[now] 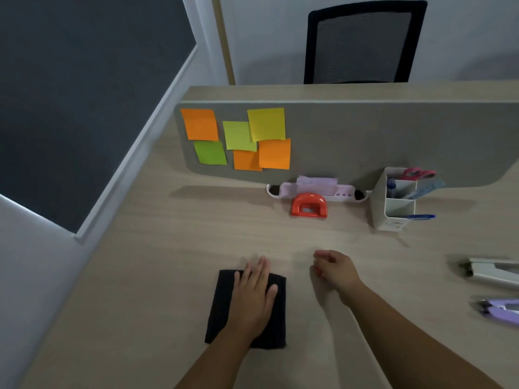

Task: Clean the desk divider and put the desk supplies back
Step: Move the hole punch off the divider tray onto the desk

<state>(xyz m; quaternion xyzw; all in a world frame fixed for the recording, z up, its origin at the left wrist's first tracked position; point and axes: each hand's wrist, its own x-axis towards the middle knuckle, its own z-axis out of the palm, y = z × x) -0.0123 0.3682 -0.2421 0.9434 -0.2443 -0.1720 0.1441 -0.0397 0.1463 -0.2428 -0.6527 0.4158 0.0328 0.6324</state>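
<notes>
Cloth (222, 310) lies folded on the worktop (168, 262), pressed flat under the open left hand (254, 293) | right hand (335, 272) loosely curled, seemingly empty | divider (365, 136) well ahead, sticky notes (238, 138) attached | cloth to be gripped firmly and notes avoided.

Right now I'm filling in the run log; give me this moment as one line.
left hand: flat on black cloth | right hand: loosely curled, empty, on desk | divider: sticky notes on
</notes>
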